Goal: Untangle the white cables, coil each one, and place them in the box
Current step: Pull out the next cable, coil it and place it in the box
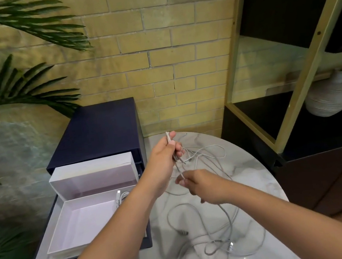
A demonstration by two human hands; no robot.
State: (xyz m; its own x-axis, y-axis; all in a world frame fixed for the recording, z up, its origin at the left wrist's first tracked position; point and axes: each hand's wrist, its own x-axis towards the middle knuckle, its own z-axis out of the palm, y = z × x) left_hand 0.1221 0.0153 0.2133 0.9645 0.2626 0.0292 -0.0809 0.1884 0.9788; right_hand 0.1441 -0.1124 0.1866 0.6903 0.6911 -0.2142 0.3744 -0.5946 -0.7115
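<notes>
Marble table (250, 175): left hand (163, 159) grips a bunch of white cables (229, 220), right hand (203, 185) pinches one strand. Hard pull would cinch the loose tangle tight.

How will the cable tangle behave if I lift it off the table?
Likely floppy: the cables lie in loose loops on the table. Probably light: thin strands hang slack from the left hand. Crossed loops may snag and drag together.

round marble table (260, 182) carries white cables (227, 217) in loose tangled loops across its top.
</notes>
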